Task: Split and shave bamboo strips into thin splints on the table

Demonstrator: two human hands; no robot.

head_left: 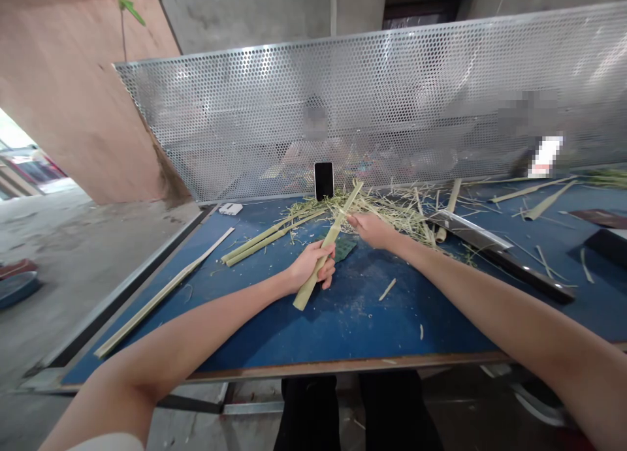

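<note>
A pale green, flattened plant stalk (306, 292) slants upward across the middle of the blue table, its far end near the pile of shavings. My left hand (309, 265) is closed around its lower half. Beside the stalk's upper part, the fingers of my right hand (371, 230) are pinched together. Whatever they grip is too small or hidden to make out. Under the stalk, next to my left hand, lies a dark green piece (345, 249). Thin pale shavings (399, 213) are heaped just beyond my right hand.
A large knife (504, 255) with a black handle lies right of my right forearm. More stalks (267, 241) rest left of the heap, and a long one (166, 293) lies farther left. A phone (324, 181) leans on the perforated metal panel (235, 124) behind the blue table (274, 346).
</note>
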